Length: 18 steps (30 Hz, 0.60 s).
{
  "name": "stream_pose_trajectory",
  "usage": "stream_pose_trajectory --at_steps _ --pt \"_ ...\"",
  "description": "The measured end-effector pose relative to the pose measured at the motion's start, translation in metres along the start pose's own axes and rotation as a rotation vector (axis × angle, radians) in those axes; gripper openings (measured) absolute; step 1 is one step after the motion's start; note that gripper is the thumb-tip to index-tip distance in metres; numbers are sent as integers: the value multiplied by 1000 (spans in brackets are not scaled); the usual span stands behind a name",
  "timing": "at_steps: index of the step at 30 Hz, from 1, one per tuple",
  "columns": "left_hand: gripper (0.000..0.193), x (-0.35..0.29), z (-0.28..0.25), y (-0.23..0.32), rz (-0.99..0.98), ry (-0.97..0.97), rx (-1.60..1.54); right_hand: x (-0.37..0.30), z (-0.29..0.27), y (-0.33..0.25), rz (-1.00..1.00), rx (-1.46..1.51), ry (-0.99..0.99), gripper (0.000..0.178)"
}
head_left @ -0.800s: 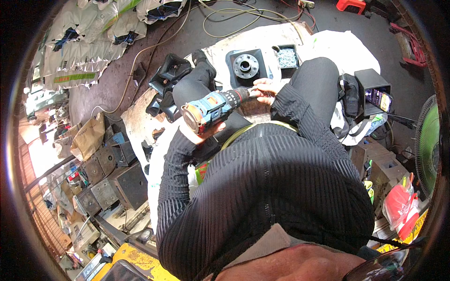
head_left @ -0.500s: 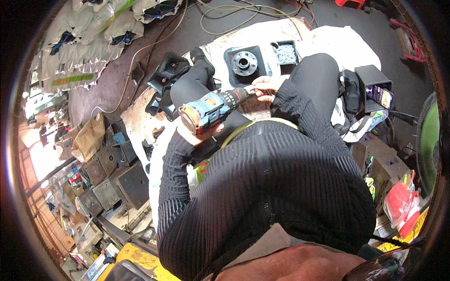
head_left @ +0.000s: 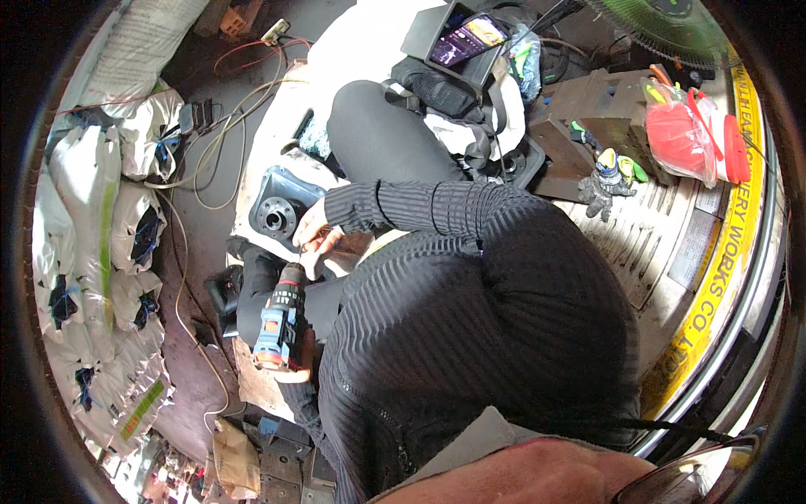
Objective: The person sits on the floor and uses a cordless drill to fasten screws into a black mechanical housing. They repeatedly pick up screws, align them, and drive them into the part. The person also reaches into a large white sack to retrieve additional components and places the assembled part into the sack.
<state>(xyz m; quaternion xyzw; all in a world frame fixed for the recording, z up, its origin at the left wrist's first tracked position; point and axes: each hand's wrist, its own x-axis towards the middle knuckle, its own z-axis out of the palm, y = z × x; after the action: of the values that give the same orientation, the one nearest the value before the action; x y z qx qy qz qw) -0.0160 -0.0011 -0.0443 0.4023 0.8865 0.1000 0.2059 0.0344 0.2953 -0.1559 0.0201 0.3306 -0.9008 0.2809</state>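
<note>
My left hand is wrapped round the grip of a blue and black cordless drill. The drill's chuck points away from me, toward my right hand. The fingers of that hand are pinched together at the thin bit at the chuck's front; they partly hide it. Just beyond the fingers sits a black square-rimmed part with a round metal flange in it, holed around a central hub. A small black tray of bluish-grey small pieces lies past it, beside my right knee.
A phone stands in a black box near my right leg. Farther right are dark metal blocks, grey gloves, a red container in plastic and a green fan. White sacks and a hose lie at left.
The whole view has swung to the right, so the workpiece and drill appear farther left and turned. Left hand still grips the drill, right fingers still at its tip.
</note>
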Motion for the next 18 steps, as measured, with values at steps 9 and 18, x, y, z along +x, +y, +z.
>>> stream_pose_trajectory --at_steps 9,18 --pt "54 19 -31 6 -155 128 246 37 -46 2 289 -180 756 32" --pt "44 53 63 -83 -60 198 49 109 -102 18 155 -890 839 55"
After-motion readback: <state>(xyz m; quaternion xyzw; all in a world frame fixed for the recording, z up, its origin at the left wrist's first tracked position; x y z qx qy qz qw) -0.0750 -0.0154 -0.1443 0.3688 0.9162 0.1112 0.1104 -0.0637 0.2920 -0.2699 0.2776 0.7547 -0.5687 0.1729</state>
